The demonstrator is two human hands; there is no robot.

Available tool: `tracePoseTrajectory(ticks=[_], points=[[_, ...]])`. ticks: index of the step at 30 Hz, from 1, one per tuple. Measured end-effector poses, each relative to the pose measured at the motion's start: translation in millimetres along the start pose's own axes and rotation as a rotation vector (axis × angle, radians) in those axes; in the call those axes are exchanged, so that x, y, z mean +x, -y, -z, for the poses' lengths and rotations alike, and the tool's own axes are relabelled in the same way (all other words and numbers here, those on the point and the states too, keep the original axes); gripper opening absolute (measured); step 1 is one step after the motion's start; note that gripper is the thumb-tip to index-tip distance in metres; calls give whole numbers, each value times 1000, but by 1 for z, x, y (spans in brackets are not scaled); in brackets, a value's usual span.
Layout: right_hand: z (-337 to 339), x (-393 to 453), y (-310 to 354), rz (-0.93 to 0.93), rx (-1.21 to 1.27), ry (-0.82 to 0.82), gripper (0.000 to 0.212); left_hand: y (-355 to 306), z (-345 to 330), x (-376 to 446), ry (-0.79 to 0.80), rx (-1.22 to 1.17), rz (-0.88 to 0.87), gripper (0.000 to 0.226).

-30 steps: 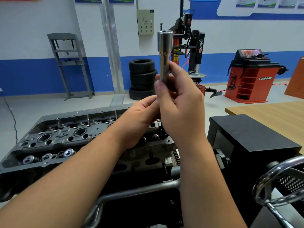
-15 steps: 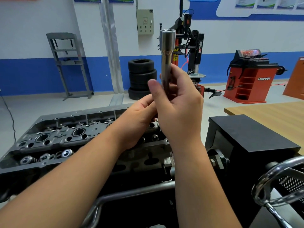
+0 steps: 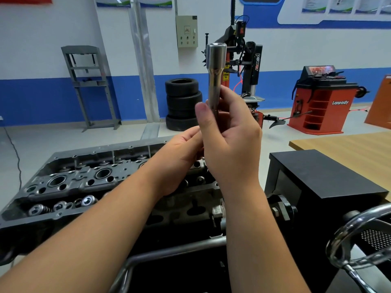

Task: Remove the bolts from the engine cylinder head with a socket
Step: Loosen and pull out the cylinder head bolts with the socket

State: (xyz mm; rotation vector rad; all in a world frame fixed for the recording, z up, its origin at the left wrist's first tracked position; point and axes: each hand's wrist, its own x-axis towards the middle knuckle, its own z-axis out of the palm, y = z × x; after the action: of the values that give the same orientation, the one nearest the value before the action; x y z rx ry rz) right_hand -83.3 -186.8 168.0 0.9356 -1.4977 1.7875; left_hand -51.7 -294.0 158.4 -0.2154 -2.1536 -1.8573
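Head view: the socket [image 3: 215,72] is standing nearly upright in front of the person, its long axis vertical and its wide end on top, well above the head [image 3: 88,180] and apart from it. The right hand [image 3: 229,144] is grasping the socket's lower shank, thumb at the left and fingers curled behind it. The left hand [image 3: 179,159] is sitting just below and left, its fingers curling in at the socket's bottom end; whether they are pinching it or something under it, I cannot tell, since the right hand is covering that spot. Both hands are equally near the tool. The head is lying below and to the left, so the socket probably needs to come down that way.
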Motion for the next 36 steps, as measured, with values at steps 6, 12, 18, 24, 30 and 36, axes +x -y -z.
tracePoseTrajectory(ticks=[6,12,18,24,30,36], points=[[-2,0,-2,-2,-41,-72,31,0,-1,0,50,-8,-43,37],[-3,-2,0,18,-63,-124,28,-11,-5,-3,38,8,-2,39],[1,-10,3,-82,5,-104,28,-12,-9,-6,-31,-50,36,40],[-6,-7,1,-39,-49,-2,33,-10,-8,-4,-20,-40,13,31],[0,3,-7,28,-55,-15,22,-8,-10,-4,-19,-16,16,43],[3,3,-2,-1,21,-1,36,-9,-9,-7,-9,30,20,40]])
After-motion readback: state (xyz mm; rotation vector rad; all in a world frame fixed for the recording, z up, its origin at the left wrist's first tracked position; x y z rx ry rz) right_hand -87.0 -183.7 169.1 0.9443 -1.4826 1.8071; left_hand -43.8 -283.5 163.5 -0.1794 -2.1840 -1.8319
